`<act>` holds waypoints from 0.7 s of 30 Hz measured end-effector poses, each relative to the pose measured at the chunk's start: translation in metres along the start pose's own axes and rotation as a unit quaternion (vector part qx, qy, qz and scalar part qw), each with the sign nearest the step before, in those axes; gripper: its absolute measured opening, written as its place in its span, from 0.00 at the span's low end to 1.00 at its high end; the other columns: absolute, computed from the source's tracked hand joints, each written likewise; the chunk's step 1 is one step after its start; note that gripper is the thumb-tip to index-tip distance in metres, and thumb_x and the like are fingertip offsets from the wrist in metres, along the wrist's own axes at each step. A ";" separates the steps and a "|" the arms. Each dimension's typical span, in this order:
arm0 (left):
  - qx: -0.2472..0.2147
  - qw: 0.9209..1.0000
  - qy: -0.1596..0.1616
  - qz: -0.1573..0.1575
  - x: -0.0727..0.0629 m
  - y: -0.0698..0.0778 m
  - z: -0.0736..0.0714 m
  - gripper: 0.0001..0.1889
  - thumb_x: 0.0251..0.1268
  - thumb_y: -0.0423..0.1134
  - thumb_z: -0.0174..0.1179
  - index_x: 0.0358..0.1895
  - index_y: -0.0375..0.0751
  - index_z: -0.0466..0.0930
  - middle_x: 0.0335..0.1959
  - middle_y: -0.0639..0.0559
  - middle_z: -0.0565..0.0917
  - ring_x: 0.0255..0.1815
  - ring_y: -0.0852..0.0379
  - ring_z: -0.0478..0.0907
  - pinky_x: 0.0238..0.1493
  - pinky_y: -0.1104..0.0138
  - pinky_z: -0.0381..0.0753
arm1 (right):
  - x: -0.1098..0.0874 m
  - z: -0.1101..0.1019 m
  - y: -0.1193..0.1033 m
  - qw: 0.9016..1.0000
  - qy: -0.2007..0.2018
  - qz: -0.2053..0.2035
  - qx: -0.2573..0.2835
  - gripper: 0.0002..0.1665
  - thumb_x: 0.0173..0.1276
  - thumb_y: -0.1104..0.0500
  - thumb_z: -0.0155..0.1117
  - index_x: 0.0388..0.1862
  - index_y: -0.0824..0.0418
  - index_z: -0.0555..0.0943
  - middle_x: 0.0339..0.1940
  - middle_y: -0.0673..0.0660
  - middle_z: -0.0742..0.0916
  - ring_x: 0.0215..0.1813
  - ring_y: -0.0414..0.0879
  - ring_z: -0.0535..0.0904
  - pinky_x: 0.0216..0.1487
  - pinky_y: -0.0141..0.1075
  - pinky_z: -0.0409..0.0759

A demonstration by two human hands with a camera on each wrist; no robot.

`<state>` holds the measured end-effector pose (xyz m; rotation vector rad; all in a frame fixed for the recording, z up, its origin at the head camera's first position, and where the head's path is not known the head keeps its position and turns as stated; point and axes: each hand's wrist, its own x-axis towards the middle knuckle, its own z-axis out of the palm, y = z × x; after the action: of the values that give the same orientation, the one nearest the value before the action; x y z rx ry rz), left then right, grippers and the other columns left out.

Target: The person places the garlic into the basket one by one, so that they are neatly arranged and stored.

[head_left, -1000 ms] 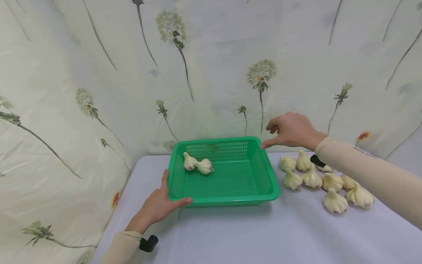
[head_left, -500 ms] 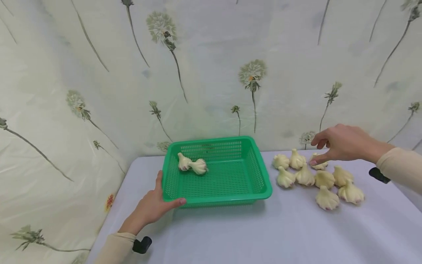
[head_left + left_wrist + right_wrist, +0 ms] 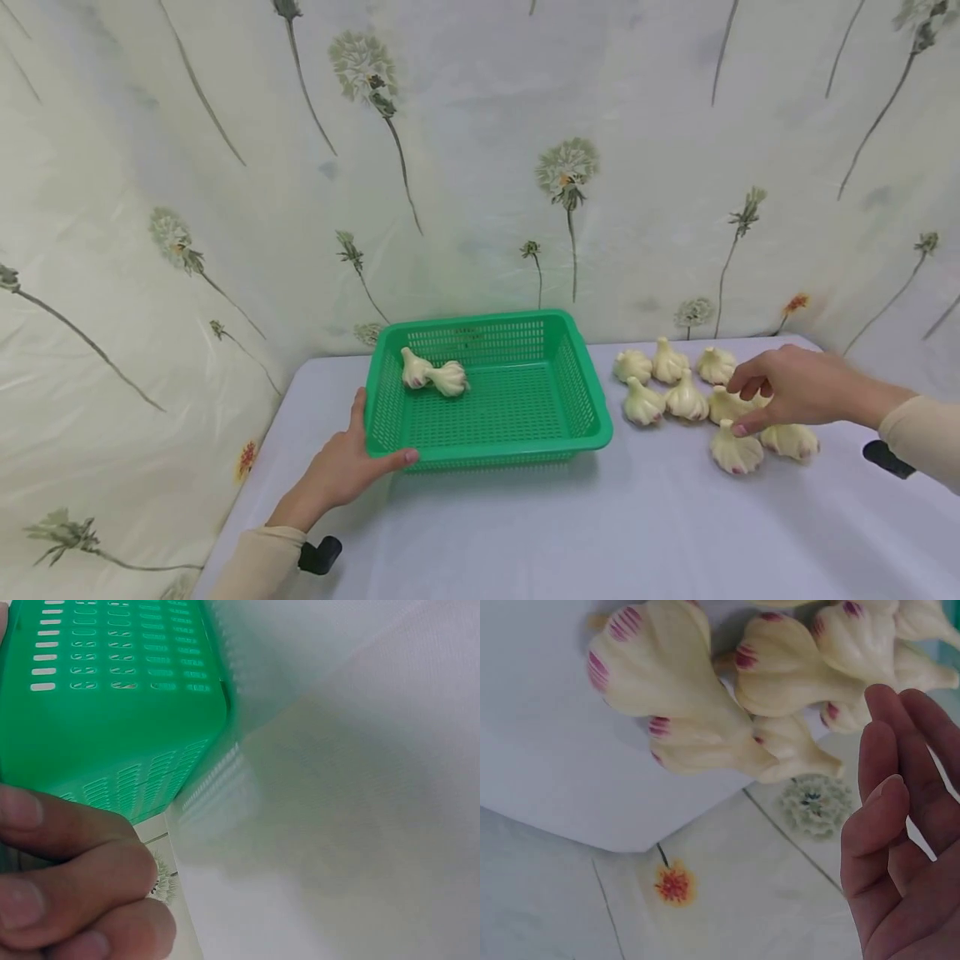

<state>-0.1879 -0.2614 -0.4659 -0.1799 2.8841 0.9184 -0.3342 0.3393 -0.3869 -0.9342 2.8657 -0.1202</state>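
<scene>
My left hand [image 3: 330,471] holds the left front corner of a green plastic basket [image 3: 495,455], thumb along the front rim. In the left wrist view its curled fingers [image 3: 97,862] lie at the perforated basket wall [image 3: 67,742]. Two white garlic bulbs [image 3: 450,379] lie inside, at the basket's back left. My right hand [image 3: 813,385] hovers over the right part of a group of garlic bulbs [image 3: 686,398], its thumb tip right at the neck of the nearest bulb [image 3: 735,452]. The right wrist view shows its fingers apart, nothing held, beside purple-streaked bulbs [image 3: 660,660].
The table [image 3: 510,533] has a white cloth. Right behind its back edge hangs a pale curtain [image 3: 465,150] printed with dandelions, which also runs along the left side. The group of bulbs stands to the right of the basket.
My right hand has moved from the basket's back right corner rightward, then down and forward over the garlic bulbs. My left hand keeps its place on the basket. The head view has shifted slightly.
</scene>
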 end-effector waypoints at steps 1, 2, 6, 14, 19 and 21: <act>0.000 1.000 0.000 0.000 0.000 0.000 0.000 0.74 0.56 0.77 0.68 0.87 0.40 0.27 0.51 0.28 0.86 0.45 0.47 0.86 0.40 0.56 0.83 | -0.002 0.005 0.002 1.000 -0.008 0.004 0.005 0.39 0.47 0.23 0.80 0.47 0.48 0.91 0.41 0.40 0.90 0.40 0.35 0.84 0.38 0.34 0.80; 0.001 1.000 0.001 0.000 0.000 0.000 0.000 0.74 0.56 0.77 0.68 0.87 0.40 0.27 0.51 0.27 0.86 0.45 0.47 0.86 0.40 0.56 0.83 | -0.004 0.010 0.004 1.000 -0.016 0.006 0.011 0.40 0.47 0.23 0.80 0.48 0.49 0.91 0.42 0.41 0.90 0.41 0.37 0.84 0.39 0.35 0.81; 0.003 1.000 0.002 -0.002 0.000 0.000 0.000 0.74 0.56 0.77 0.68 0.87 0.40 0.27 0.52 0.27 0.86 0.46 0.47 0.86 0.41 0.55 0.83 | -0.011 0.029 0.009 0.999 -0.028 0.028 0.012 0.41 0.42 0.21 0.81 0.46 0.46 0.90 0.42 0.41 0.90 0.41 0.39 0.83 0.37 0.40 0.78; 0.004 1.000 -0.002 -0.002 0.000 0.000 -0.001 0.74 0.56 0.77 0.68 0.87 0.41 0.26 0.52 0.27 0.86 0.46 0.46 0.87 0.39 0.56 0.83 | -0.025 0.064 0.010 0.999 -0.004 0.048 -0.001 0.33 0.44 0.25 0.83 0.38 0.44 0.85 0.36 0.41 0.84 0.37 0.38 0.74 0.31 0.38 0.70; 0.007 1.000 -0.002 -0.002 -0.001 0.000 -0.001 0.74 0.56 0.77 0.68 0.87 0.40 0.27 0.50 0.27 0.87 0.45 0.46 0.87 0.38 0.56 0.82 | -0.029 0.075 0.006 0.998 0.021 0.058 -0.009 0.32 0.44 0.28 0.85 0.38 0.47 0.85 0.37 0.43 0.86 0.34 0.38 0.69 0.28 0.38 0.66; 0.008 1.000 -0.002 -0.002 -0.001 0.001 0.000 0.74 0.56 0.77 0.68 0.87 0.40 0.27 0.51 0.27 0.87 0.45 0.46 0.87 0.38 0.56 0.82 | -0.031 0.078 0.004 0.998 0.030 0.062 -0.013 0.35 0.43 0.28 0.85 0.41 0.50 0.87 0.35 0.44 0.85 0.33 0.39 0.69 0.27 0.39 0.66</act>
<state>-0.1874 -0.2610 -0.4654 -0.1825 2.8854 0.8942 -0.3004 0.3577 -0.4613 -0.7683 2.9778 -0.1014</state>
